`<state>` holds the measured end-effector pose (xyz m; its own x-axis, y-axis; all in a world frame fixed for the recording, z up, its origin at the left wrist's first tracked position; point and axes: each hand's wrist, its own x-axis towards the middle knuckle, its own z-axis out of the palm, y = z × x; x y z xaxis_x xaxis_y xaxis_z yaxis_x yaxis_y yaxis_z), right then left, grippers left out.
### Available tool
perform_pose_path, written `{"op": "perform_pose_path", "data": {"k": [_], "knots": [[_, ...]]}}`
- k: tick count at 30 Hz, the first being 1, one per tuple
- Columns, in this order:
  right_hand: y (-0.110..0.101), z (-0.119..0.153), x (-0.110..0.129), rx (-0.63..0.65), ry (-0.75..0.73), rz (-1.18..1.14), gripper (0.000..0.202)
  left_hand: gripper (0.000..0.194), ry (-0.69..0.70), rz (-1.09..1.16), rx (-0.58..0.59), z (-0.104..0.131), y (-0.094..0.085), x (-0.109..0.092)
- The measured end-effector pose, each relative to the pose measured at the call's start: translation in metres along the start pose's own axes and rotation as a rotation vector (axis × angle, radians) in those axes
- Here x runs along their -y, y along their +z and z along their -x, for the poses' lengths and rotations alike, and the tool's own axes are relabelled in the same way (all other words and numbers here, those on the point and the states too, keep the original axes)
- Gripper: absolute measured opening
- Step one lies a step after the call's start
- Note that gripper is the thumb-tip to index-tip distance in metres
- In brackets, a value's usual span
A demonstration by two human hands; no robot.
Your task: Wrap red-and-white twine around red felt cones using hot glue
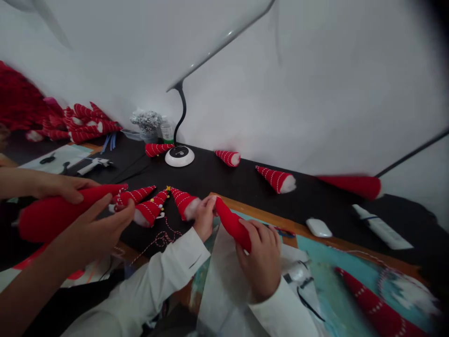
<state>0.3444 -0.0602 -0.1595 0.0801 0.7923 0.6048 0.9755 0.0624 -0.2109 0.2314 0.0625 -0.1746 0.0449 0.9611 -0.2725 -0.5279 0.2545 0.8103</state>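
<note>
Between my two hands is a plain red felt cone [233, 224], slanting down to the right above a white sheet [224, 276]. My left hand [205, 219] pinches its narrow tip at the upper left. My right hand [261, 255] is wrapped round the wider lower end, its fingers over the far side. Just left of my left hand lies a red cone with white stitched rows [180, 200], its white stuffing showing at the base. Beside it rests a similar cone with a yellow star and small beads [152, 208].
At left, another person's hands [101, 224] hold a larger red cone [63, 210]. A lamp base [179, 157], striped cones [277, 179], a white case [318, 227], a white tube [384, 229] and a glue gun [94, 164] lie on the black table [210, 175].
</note>
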Motion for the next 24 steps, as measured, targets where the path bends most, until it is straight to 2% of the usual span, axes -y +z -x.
{"op": "perform_pose_path", "data": {"k": [7,16,24], "knots": [[-0.0012,-0.0017,0.0002,-0.003,0.006,0.010,0.038,0.040,0.027,0.053,0.071,0.0041,0.0017,-0.0032],[0.0022,-0.0023,-0.0045,-0.038,-0.054,0.069,0.037,0.048,0.015,0.055,0.060,0.0006,0.0010,0.0002],[0.0003,-0.0033,-0.0028,-0.048,-0.081,0.093,0.035,0.030,-0.021,0.105,0.060,0.0067,0.0034,-0.0037]]}}
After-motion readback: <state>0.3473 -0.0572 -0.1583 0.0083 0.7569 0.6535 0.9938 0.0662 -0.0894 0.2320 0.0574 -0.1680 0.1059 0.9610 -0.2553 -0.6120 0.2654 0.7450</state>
